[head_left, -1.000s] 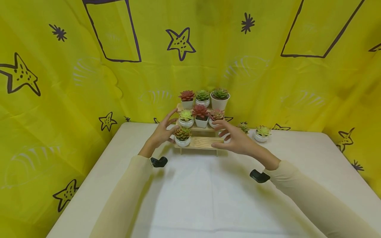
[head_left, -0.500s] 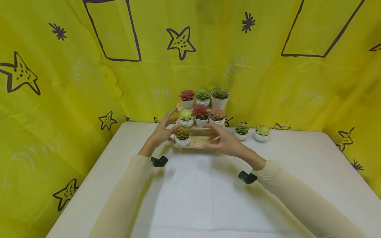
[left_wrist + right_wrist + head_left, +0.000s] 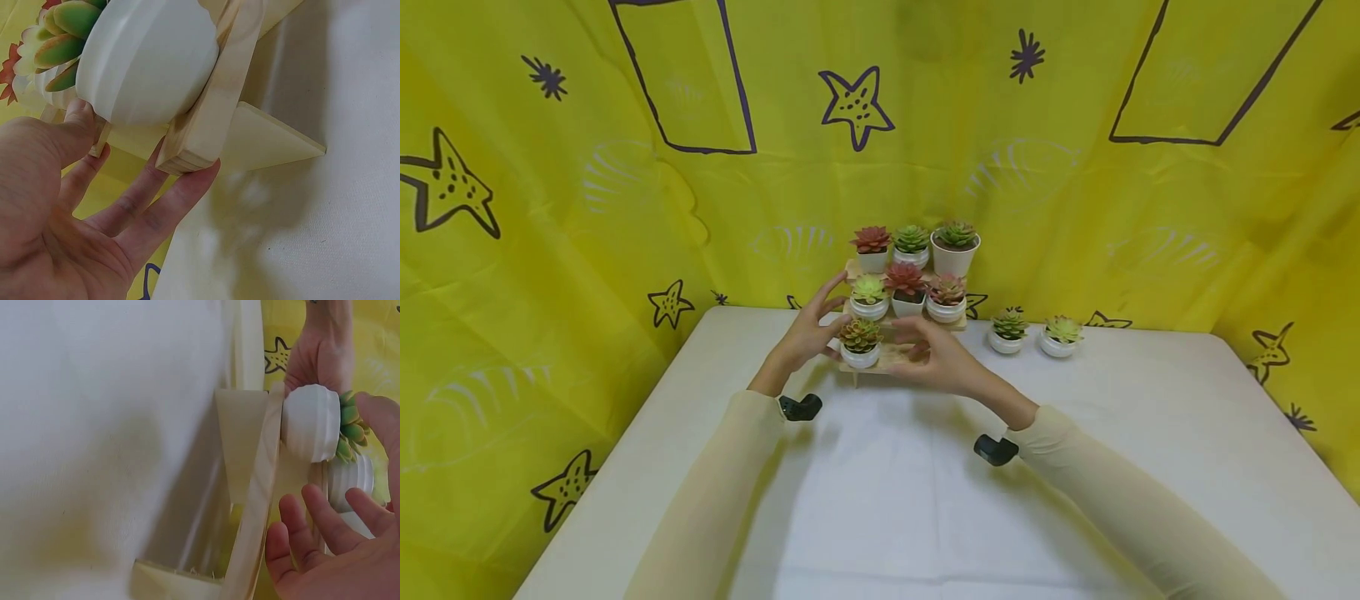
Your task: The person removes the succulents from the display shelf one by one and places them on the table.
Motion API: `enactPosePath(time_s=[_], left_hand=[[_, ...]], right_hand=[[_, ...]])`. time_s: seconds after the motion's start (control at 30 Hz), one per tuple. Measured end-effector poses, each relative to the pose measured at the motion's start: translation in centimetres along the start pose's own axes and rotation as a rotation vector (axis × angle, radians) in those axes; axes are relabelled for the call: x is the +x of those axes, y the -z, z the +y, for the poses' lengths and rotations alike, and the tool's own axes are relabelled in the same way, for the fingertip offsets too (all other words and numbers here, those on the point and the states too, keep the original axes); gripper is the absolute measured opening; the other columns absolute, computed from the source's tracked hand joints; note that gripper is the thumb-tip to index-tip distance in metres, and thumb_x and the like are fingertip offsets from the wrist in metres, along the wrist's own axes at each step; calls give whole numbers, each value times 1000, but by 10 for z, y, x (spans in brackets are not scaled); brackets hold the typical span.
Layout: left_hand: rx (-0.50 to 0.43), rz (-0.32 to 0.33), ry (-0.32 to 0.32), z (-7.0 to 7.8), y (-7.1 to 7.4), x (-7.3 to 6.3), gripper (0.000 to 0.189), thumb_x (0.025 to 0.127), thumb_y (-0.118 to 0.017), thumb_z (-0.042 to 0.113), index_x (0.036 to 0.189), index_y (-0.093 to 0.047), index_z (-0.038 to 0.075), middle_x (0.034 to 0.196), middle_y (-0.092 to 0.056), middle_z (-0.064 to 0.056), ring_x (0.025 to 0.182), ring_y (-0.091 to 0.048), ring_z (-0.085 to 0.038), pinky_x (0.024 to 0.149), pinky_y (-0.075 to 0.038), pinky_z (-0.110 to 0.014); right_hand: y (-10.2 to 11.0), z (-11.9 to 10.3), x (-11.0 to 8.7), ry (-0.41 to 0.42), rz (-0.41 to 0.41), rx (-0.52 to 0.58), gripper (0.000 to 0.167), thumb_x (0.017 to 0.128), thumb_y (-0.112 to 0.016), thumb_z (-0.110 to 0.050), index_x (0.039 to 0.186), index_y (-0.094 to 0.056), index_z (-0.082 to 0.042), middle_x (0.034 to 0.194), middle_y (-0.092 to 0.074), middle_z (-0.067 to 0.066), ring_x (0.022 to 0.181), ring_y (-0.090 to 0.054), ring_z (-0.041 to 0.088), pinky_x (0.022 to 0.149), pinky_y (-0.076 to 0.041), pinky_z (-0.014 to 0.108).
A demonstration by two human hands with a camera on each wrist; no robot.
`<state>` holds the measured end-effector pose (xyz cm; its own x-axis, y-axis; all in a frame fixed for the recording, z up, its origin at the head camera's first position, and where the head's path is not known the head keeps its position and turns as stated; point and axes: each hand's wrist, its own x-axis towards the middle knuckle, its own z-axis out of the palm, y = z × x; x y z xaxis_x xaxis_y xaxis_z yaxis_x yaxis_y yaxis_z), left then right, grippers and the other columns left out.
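Observation:
A three-tier wooden stand [image 3: 891,358] bears several potted succulents. On its lowest board [image 3: 203,128], at the left end, sits a white ribbed pot with a green, red-edged succulent [image 3: 861,357]. My left hand [image 3: 807,337] is at that end: fingertips touch the board's end and the thumb tip meets the pot [image 3: 147,62]. My right hand [image 3: 951,362] hovers over the same board from the right, fingers spread and bent slightly. In the right wrist view its fingers [image 3: 334,519] point toward the pot [image 3: 310,422] with a gap between, holding nothing.
Two more potted succulents, one dark green [image 3: 1006,333] and one yellow-green [image 3: 1060,337], stand on the white table [image 3: 880,500] right of the stand. The tiers above hold red, pink and green ones. A yellow curtain [image 3: 925,183] hangs close behind.
My right hand has moved left along the lowest board toward the pot at its left end, uncovering the pink succulent and the dark green one. The left hand has stayed in place.

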<state>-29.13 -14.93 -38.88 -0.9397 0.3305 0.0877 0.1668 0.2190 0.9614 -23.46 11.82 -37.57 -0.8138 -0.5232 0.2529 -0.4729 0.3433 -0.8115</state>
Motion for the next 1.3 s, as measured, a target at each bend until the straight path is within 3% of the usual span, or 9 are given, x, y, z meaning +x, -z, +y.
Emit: enactPosePath(time_s=[0.13, 0.4, 0.67, 1.3], left_hand=[[-8, -2, -5, 0, 0, 0, 76, 105, -58, 8, 162, -24, 44, 163, -33, -17, 119, -61, -51, 63, -61, -55], [-5, -4, -8, 1, 0, 0, 76, 105, -58, 8, 162, -23, 44, 163, -34, -17, 123, -58, -52, 64, -61, -57], [-29, -7, -19, -1, -1, -1, 76, 106, -55, 5, 163, -22, 42, 162, -34, -18, 116, -61, -53, 63, -60, -61], [-36, -10, -12, -1, 0, 0, 76, 105, -56, 6, 162, -24, 44, 161, -36, -17, 116, -62, -51, 61, -61, -55]], right_hand=[[-7, 0, 5, 12, 14, -1, 63, 88, -83, -9, 142, -53, 0, 133, -65, 18, 121, -63, 33, 95, -56, 42], [-20, -2, 14, -119, 19, -28, 69, 90, -82, -17, 147, -48, 1, 136, -63, 20, 120, -64, 34, 98, -54, 44], [-31, -5, 20, -181, 39, -14, 68, 90, -83, -21, 145, -49, 1, 136, -61, 22, 120, -63, 35, 100, -54, 44], [-42, -4, 27, -205, 93, -129, 68, 87, -86, -28, 140, -51, -5, 129, -64, 18, 115, -64, 30, 97, -54, 46]])
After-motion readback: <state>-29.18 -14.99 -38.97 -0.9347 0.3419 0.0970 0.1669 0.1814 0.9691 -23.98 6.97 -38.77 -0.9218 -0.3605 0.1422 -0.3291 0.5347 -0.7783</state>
